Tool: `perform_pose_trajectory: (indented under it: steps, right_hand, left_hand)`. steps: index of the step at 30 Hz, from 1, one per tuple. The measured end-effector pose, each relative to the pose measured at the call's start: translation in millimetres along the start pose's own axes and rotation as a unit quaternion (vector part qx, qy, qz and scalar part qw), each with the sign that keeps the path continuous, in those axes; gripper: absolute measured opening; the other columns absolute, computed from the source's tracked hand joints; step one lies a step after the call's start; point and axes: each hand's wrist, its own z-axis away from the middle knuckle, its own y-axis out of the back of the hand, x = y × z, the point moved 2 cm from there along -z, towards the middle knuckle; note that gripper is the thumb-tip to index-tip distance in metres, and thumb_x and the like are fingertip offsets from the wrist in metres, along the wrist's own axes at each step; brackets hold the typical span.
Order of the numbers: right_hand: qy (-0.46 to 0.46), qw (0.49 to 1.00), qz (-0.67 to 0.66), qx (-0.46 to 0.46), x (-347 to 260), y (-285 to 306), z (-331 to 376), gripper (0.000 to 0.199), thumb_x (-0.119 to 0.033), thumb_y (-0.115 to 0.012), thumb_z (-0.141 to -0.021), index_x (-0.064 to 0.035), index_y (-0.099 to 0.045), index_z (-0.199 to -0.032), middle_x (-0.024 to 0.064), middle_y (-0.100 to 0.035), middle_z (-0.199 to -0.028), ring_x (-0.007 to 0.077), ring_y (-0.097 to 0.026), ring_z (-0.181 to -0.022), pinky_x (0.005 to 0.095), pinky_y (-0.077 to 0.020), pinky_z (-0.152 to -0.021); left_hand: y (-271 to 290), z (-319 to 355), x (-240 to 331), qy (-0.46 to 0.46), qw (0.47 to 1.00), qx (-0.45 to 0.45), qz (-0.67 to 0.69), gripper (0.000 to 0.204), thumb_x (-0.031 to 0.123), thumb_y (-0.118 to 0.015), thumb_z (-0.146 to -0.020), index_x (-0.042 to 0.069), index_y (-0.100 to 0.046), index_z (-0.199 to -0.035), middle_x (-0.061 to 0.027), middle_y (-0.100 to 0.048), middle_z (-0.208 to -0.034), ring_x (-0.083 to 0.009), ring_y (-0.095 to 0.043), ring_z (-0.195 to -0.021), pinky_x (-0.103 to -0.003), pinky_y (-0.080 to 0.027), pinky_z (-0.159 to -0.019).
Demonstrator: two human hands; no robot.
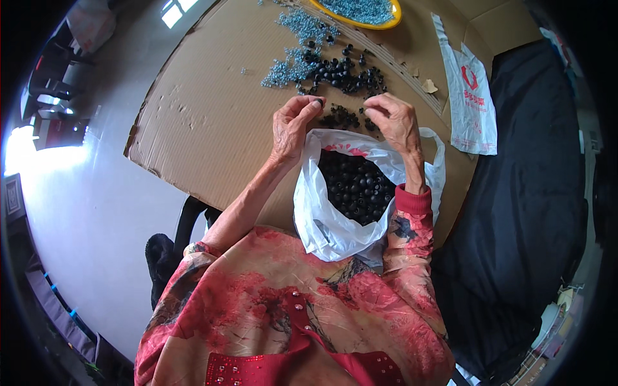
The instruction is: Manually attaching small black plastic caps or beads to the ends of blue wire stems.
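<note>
My left hand (pixel 292 125) pinches a small black round piece (pixel 320 102) between thumb and fingertips. Across from it, my right hand (pixel 398 123) has thumb and fingers pressed together; whatever they hold is too small to make out. Just below both hands, a white plastic bag (pixel 311 212) gapes open, filled with black bead-like pieces (pixel 357 186). Beyond the hands lies a loose heap of similar black pieces (pixel 341 72). Smaller dark bits (pixel 341 118) are scattered between the hands, near the bag's rim.
Small light-blue pieces (pixel 286 69) spread over the cardboard (pixel 206 109) beside the black heap. A yellow bowl (pixel 396 18) of more blue pieces stands at the far edge. At right lies a flat white printed bag (pixel 473 103), next to black cloth (pixel 528 167).
</note>
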Motion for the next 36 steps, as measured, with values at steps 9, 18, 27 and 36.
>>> perform_pose_trajectory:
  steps: [9, 18, 27, 36]
  right_hand:
    - [-0.021, 0.983, -0.023, -0.182, -9, -16, 34, 0.007, -0.006, -0.060, -0.069, 0.0004, -0.059, -0.073, 0.0132, -0.059, -0.069, 0.0277, -0.059, -0.064, 0.0342, -0.0459, -0.057]
    - [0.101, 0.977, 0.114, -0.148, -13, -46, 25, 0.007, -0.009, -0.059, -0.072, -0.0036, -0.055, -0.074, 0.0122, -0.057, -0.071, 0.0302, -0.059, -0.070, 0.0389, -0.0471, -0.063]
    - [0.080, 0.993, 0.086, -0.028, -17, -32, 22, 0.004, -0.007, -0.059, -0.070, -0.0051, -0.055, -0.071, 0.0115, -0.057, -0.071, 0.0302, -0.057, -0.066, 0.0393, -0.0451, -0.060]
    - [0.169, 0.941, 0.033, 0.293, -117, 89, -19, 0.010, 0.001, -0.063, -0.073, -0.0009, -0.062, -0.083, 0.0038, -0.060, -0.070, 0.0107, -0.055, -0.065, 0.0229, -0.0445, -0.061]
  left_hand:
    - [-2, 47, 12, -0.041, 0.960, -0.167, -0.219, 0.020, 0.015, -0.058, -0.083, 0.000, -0.061, -0.096, -0.0071, -0.064, -0.084, -0.0110, -0.057, -0.078, -0.026, -0.046, -0.071]
    - [-11, 64, 20, -0.099, 0.895, -0.243, -0.361, 0.022, 0.016, -0.060, -0.077, 0.000, -0.060, -0.092, -0.0138, -0.062, -0.084, -0.0261, -0.061, -0.079, -0.034, -0.047, -0.072]
    - [0, 45, 11, -0.022, 0.973, -0.117, -0.199, 0.022, 0.015, -0.058, -0.084, -0.002, -0.059, -0.097, -0.0055, -0.062, -0.087, -0.0104, -0.055, -0.084, -0.025, -0.044, -0.075]
    - [12, -6, 9, -0.177, 0.974, 0.044, -0.131, 0.022, 0.016, -0.055, -0.088, 0.000, -0.056, -0.103, -0.0021, -0.059, -0.093, -0.0077, -0.052, -0.086, -0.023, -0.042, -0.078]
